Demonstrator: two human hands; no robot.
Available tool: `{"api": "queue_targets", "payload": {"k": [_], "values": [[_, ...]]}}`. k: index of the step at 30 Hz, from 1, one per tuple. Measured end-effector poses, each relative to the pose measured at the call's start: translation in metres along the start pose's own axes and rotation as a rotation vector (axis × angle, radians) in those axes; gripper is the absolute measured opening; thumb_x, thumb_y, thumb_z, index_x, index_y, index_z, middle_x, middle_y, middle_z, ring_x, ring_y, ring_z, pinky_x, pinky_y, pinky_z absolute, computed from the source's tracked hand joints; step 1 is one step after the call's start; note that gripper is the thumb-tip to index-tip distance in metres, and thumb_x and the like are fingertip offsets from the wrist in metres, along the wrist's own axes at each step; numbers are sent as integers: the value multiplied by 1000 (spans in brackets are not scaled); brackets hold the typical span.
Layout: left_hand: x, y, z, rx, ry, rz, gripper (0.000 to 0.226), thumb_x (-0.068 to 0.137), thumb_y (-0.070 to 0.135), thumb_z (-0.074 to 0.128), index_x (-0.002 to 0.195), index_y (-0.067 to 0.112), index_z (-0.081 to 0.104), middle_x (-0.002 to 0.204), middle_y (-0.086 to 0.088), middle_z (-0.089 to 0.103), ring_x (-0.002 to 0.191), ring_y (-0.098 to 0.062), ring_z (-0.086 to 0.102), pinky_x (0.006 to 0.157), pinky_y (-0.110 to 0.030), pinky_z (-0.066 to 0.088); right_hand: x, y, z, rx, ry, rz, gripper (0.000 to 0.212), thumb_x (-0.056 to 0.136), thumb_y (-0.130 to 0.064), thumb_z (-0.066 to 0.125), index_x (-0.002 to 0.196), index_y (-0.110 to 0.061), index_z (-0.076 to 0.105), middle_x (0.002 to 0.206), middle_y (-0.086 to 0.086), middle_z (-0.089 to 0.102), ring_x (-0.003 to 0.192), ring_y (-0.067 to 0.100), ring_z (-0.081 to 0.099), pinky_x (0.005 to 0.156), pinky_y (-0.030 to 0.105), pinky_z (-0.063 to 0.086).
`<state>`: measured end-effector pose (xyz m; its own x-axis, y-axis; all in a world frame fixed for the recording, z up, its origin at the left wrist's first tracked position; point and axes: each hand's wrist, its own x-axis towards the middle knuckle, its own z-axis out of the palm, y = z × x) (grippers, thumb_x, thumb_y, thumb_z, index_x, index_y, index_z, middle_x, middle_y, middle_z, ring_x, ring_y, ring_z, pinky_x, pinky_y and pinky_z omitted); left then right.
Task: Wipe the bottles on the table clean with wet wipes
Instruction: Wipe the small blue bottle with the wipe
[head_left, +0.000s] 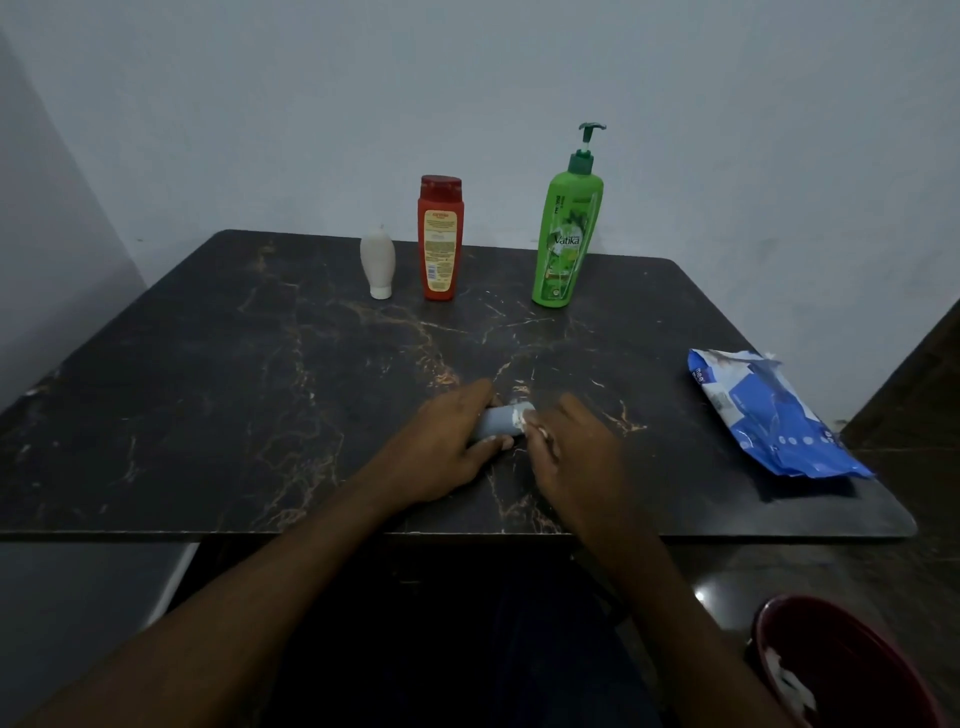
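Near the front middle of the dark, marble-patterned worktop (249, 395) a small grey bottle (496, 422) lies on its side, held between both hands. The left hand (441, 441) wraps it from the left, fingers (474, 394) curled over the far side and the thumb under the near side, so it is gripped firmly round the body. The right hand (571, 441) pinches a bunched white wet wipe (523, 415) against the bottle's right end, its fingers closed on the wipe. The bottle looks light and stiff, probably plastic, and once damp it is likely to turn slippery, so a hold round the middle of the body, as here, seems the safest, leaving the ends free for wiping. Three more bottles stand upright in a row at the far side: a small white bottle (377, 262) resting on its cap, a red bottle (440, 239) just beside it, and a tall green pump bottle (566, 234) further right, which looks the heaviest and would be best taken by its body, not the pump. A blue wet-wipe pack (769, 415) lies at the right edge. The worktop is smooth and glossy, so things may slide on it. The room is dim, with a plain pale wall (260, 104) behind, and a red bin (852, 670) holding white scraps sits on the floor at the near right.
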<state>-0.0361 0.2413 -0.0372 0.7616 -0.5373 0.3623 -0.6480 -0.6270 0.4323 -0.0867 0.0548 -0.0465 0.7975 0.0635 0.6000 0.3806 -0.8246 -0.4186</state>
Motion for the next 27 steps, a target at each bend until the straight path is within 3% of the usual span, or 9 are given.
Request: {"api": "queue_targets", "payload": {"k": [3,7,10,13,16,19,22,24,27], "values": [[-3,1,0,12,-7,69,23,95,32,69,98,32,46,95,17,51,85,2,47,70,-14,33,13,1,-6,15,-70,-42,9,94,-10,59,91,-10,68,86,1,52,70,14,51,61,27,42],[-5,4,-3,42,37,156,20,95,32,68,102,28,50,98,17,52,84,-2,45,73,-15,36,56,12,-28,135,-398,40,12,94,-20,63,87,-28,69,87,-4,57,78,12,55,67,25,41],[-7,6,-4,36,55,199,18,97,34,66,105,26,52,99,15,55,84,0,48,73,-16,38,79,23,-44,333,-614,69,10,91,-18,68,96,-16,77,89,-2,66,79,12,61,72,28,48],[-8,10,-5,-1,60,216,21,98,39,64,106,26,50,98,13,58,80,-2,50,71,-14,40,80,30,-44,597,-687,196,13,93,-5,62,99,-4,74,96,9,69,72,14,58,62,25,48],[-8,11,-5,-19,62,202,23,97,40,64,106,28,45,97,9,63,79,-4,54,68,-10,41,69,34,-37,956,-661,415,19,91,8,53,101,1,69,100,16,68,87,25,59,69,30,50],[-9,10,-4,-26,49,177,22,99,38,64,110,26,49,96,8,65,77,-6,58,65,-16,44,56,35,-31,1224,-594,494,25,89,13,48,100,1,67,98,13,72,92,23,69,79,31,58],[-9,11,-3,-63,68,140,24,101,51,55,109,29,52,90,12,64,74,-3,59,63,-17,46,43,29,-20,1323,-440,567,27,91,14,46,104,4,67,102,21,68,90,29,64,76,32,54],[-8,10,-4,-103,87,100,28,100,55,52,110,28,53,88,11,65,73,-4,61,62,-22,49,33,23,-13,1362,-349,604,26,92,13,44,107,7,65,99,25,60,75,22,59,64,25,50],[-6,6,-3,-123,117,58,36,100,56,50,112,22,56,90,7,67,75,-6,64,63,-27,51,22,14,-8,1422,-216,626,30,93,10,47,92,-3,74,84,17,62,63,13,57,54,20,47]]}}
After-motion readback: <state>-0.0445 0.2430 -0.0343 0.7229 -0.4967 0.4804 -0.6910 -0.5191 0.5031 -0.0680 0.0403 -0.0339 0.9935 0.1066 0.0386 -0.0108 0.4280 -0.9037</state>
